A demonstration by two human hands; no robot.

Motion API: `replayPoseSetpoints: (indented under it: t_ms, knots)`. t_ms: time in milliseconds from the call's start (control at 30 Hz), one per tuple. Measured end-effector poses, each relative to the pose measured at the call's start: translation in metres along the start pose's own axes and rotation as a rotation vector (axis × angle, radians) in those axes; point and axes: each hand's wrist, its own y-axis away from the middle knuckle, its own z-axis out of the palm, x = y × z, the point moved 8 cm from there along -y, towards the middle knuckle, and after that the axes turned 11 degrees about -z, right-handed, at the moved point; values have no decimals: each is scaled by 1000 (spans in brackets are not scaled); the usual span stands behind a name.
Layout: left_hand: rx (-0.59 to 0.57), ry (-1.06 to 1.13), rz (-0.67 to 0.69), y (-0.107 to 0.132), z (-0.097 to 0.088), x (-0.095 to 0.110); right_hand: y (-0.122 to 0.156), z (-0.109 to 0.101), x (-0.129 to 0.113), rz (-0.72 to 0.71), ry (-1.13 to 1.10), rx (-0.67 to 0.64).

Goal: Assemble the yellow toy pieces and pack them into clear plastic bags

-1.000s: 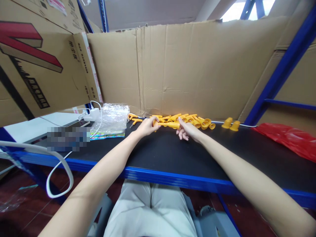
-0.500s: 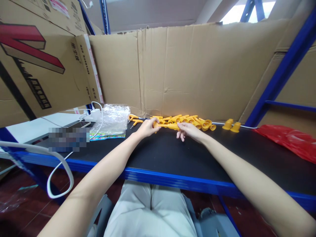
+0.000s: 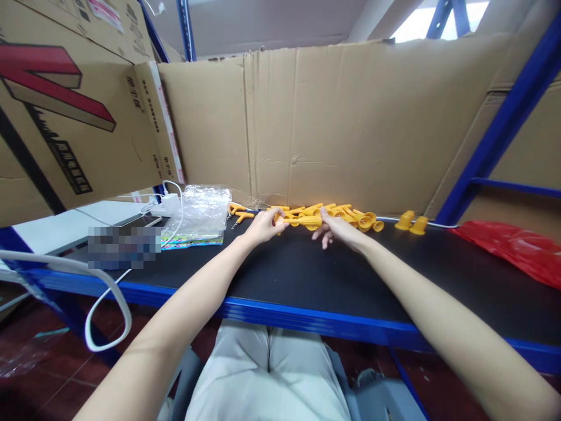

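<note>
A yellow plastic corkscrew (image 3: 307, 221) lies level between my two hands, just above the black tabletop. My left hand (image 3: 263, 227) is closed round its left end. At the other end, my right hand (image 3: 339, 230) grips it between thumb and forefinger, the remaining fingers loosely curled below; the exact contact is partly hidden. Behind them lies a row of similar yellow corkscrew parts (image 3: 366, 221), several with open bell-shaped ends. Two yellow T-shaped handles with metal spirals (image 3: 242, 217) rest left of my left hand.
Two yellow cups (image 3: 418, 225) stand to the right, before a red plastic bag (image 3: 508, 248). Clear plastic bags (image 3: 204, 213) lie left, near a white charger (image 3: 170, 203) and cable. A cardboard wall (image 3: 342, 128) closes off the back; a blue rail (image 3: 307, 318) edges the table.
My right hand has shifted slightly right, its thumb now pointing up more at the corkscrew's end. The corkscrew has moved slightly right; my left hand keeps its hold.
</note>
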Motion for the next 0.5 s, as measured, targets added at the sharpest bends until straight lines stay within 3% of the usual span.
replayPoseSetpoints:
  t_ms: [133,500]
  knots:
    - [0,1,-11,0,-1,-2,0,-5,-9,-133,-1,-15]
    - [5,3,0,-1,0,-5,-1,0,-8,-120,59,-34]
